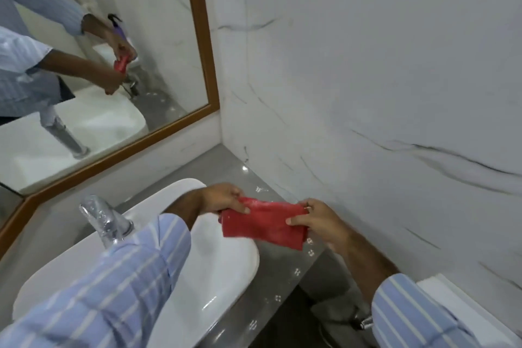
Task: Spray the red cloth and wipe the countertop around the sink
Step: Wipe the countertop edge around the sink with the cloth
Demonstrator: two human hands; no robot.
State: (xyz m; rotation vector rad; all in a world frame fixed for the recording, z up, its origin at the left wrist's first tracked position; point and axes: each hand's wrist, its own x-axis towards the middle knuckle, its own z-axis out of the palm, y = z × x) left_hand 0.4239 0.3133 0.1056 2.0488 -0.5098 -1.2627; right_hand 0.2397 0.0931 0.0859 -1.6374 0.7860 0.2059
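This is a bathroom, or a washroom. A white ceramic basin (226, 268) sits on a glossy grey stone table (271, 285) that runs into the far corner, and a chrome tap (106, 220) stands at the basin's far-left rim. The walls (381, 79) are clad in large white marble-look slabs with thin dark veins, meeting at a corner on the right. On the far-left wall hangs a mirror (113, 65) in a brown wooden frame (202, 37), and it shows the basin and tap again. Below the table's near-right edge, a chrome pipe fitting (363, 322) shows against the wall.
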